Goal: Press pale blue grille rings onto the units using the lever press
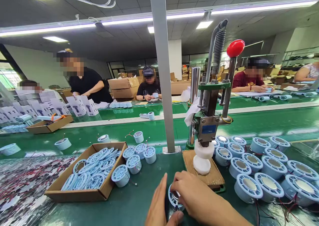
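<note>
A round, pale-blue plastic part (170, 198) is gripped by the right hand (190, 191) at the shiny green counter (132, 202). The left hand (157, 204) is held wide beside it.

A green bench (124, 207) carries a cardboard tray (79, 196), blue housings (271, 168) and a press (208, 126).

An assembly workshop: people (87, 81) at long green benches (254, 119), a lever press (208, 129) (red-knobbed), batches of blue housings (273, 168), and what seem stacked cartons (184, 76) far back.
</note>
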Tool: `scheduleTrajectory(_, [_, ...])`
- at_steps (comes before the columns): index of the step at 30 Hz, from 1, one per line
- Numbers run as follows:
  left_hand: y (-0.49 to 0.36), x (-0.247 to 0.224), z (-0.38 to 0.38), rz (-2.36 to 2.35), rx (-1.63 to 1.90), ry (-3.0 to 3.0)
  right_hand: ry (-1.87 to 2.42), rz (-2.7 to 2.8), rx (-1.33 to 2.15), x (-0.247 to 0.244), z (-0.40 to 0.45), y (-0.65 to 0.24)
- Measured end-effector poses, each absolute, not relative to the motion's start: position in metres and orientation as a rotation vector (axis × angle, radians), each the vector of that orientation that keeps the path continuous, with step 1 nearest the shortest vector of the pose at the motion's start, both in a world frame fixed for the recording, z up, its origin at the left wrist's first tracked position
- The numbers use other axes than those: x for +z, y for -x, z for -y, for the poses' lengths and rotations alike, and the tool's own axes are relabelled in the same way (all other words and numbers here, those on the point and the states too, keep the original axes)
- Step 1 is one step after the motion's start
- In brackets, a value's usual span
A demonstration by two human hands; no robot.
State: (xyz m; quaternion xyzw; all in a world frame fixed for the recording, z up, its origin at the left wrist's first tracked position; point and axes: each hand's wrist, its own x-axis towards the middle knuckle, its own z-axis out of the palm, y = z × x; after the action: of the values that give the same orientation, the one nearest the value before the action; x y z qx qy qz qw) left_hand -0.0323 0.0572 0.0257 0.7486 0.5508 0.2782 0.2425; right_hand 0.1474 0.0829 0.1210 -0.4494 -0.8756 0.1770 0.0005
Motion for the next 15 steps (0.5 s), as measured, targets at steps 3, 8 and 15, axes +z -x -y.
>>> scheduleTrajectory(3, [0.026, 0.012, -0.067, -1.319, 0.873, -1.910, 1.383, 2.760, 0.504, 0.117, -0.084, -0.147])
scheduleTrajectory(8, [0.017, -0.006, -0.064, -1.332, 1.062, -1.767, 1.365, 2.766, 0.416, 0.114, -0.085, -0.145])
scheduleTrajectory(15, [0.007, -0.019, -0.052, -1.305, 1.092, -1.734, 1.212, 2.680, 0.316, 0.075, -0.084, -0.157])
